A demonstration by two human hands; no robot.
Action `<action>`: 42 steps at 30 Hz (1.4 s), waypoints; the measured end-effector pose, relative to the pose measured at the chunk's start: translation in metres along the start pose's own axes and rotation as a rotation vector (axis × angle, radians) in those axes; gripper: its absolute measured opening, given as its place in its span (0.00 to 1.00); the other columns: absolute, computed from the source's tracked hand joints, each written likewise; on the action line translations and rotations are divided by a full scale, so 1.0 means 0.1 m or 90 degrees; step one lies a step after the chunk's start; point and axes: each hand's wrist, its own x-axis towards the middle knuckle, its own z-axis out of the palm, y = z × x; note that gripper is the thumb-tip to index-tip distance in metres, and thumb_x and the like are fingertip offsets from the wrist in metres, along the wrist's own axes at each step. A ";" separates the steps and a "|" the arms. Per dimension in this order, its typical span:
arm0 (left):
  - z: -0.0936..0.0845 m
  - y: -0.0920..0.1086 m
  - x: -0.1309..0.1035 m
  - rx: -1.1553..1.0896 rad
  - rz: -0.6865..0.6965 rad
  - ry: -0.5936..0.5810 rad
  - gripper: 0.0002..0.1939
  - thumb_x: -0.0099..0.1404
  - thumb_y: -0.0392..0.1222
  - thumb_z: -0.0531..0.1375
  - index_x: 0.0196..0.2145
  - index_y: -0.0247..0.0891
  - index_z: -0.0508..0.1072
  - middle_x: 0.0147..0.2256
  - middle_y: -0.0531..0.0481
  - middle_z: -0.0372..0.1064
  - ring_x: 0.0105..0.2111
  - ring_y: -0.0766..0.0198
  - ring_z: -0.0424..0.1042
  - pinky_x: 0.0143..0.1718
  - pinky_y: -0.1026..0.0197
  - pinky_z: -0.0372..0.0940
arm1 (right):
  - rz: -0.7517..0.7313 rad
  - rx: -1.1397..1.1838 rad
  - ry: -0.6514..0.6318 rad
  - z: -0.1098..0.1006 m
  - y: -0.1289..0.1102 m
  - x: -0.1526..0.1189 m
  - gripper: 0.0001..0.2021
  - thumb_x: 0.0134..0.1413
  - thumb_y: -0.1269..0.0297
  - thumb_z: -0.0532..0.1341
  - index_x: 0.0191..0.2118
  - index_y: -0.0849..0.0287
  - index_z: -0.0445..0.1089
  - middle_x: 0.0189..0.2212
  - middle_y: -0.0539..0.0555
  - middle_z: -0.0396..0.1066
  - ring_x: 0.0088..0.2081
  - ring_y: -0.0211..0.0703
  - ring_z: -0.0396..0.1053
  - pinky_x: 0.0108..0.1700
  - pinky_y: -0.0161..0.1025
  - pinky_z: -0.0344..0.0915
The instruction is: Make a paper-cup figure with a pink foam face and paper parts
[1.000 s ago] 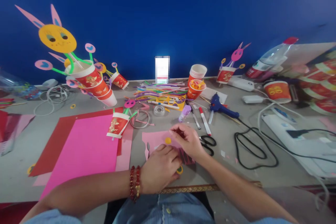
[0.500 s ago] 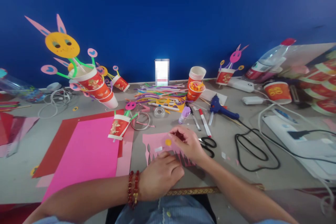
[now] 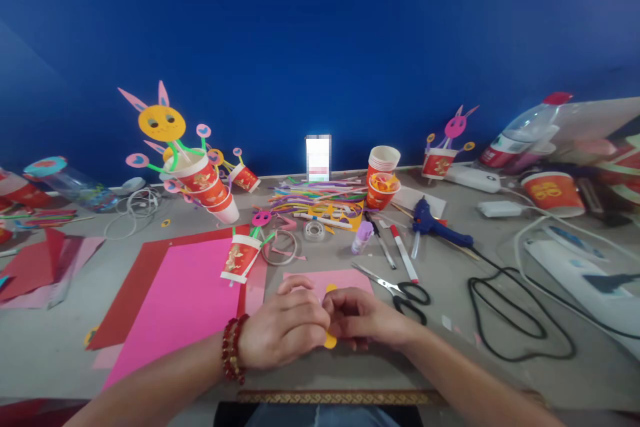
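Observation:
My left hand (image 3: 287,323), with red beads at the wrist, has its fingers curled in the middle of the table's near part. Its fingertips meet those of my right hand (image 3: 363,319). Between them they grip a yellow paper piece (image 3: 331,340), whose ends stick out above and below the fingers. Behind the hands lies a pink paper sheet (image 3: 357,278), partly covered by them. Scissors (image 3: 395,288) rest just right of that sheet, blades slightly apart.
Pink and red sheets (image 3: 185,293) and a small cup figure (image 3: 242,257) are on the left. Further back are pipe cleaners (image 3: 300,193), tape (image 3: 315,231) and paper cups (image 3: 384,160). A glue gun (image 3: 437,227) and its black cord (image 3: 500,340) are on the right.
Both hands have come together over the near part of the pink sheet, now with the yellow piece between their fingers. The view has shifted, so the table things appear lower.

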 end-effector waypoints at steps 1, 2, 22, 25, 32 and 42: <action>0.00 -0.01 0.00 -0.002 -0.003 -0.006 0.10 0.73 0.35 0.50 0.35 0.39 0.68 0.34 0.53 0.77 0.37 0.66 0.70 0.57 0.54 0.55 | 0.001 0.003 -0.003 0.00 0.00 0.00 0.17 0.43 0.56 0.71 0.31 0.60 0.66 0.21 0.44 0.68 0.16 0.27 0.61 0.15 0.22 0.54; 0.01 -0.02 0.01 -0.002 -0.001 -0.010 0.09 0.72 0.35 0.51 0.35 0.40 0.68 0.35 0.53 0.77 0.37 0.65 0.70 0.57 0.54 0.55 | 0.002 0.006 -0.004 0.00 0.00 0.00 0.17 0.42 0.56 0.71 0.30 0.60 0.66 0.21 0.44 0.68 0.16 0.27 0.61 0.15 0.22 0.54; 0.09 -0.04 -0.02 0.151 -0.228 0.037 0.07 0.65 0.36 0.60 0.42 0.39 0.68 0.41 0.48 0.71 0.43 0.57 0.68 0.56 0.47 0.54 | -0.134 -0.078 0.281 0.04 0.06 0.10 0.19 0.47 0.48 0.68 0.27 0.59 0.65 0.19 0.44 0.62 0.18 0.30 0.54 0.20 0.30 0.51; 0.15 -0.13 -0.09 0.147 -0.287 0.028 0.08 0.64 0.37 0.60 0.42 0.39 0.67 0.42 0.46 0.70 0.46 0.55 0.67 0.52 0.49 0.58 | -0.225 -0.225 0.373 0.02 0.03 0.06 0.16 0.55 0.50 0.62 0.28 0.59 0.67 0.22 0.48 0.66 0.23 0.36 0.60 0.25 0.33 0.56; 0.39 -0.30 -0.22 0.154 -0.389 -0.058 0.06 0.65 0.40 0.59 0.39 0.40 0.66 0.41 0.47 0.68 0.44 0.53 0.66 0.45 0.51 0.61 | -0.291 -0.363 0.476 -0.01 -0.02 -0.03 0.13 0.60 0.58 0.57 0.27 0.58 0.65 0.21 0.47 0.61 0.23 0.37 0.59 0.25 0.33 0.54; 0.41 -0.27 -0.20 0.145 -0.403 -0.065 0.06 0.64 0.38 0.58 0.39 0.39 0.65 0.40 0.46 0.65 0.43 0.52 0.65 0.45 0.50 0.62 | -0.248 -0.462 0.448 -0.04 0.00 0.00 0.12 0.62 0.59 0.56 0.28 0.57 0.66 0.21 0.47 0.62 0.23 0.37 0.59 0.24 0.33 0.52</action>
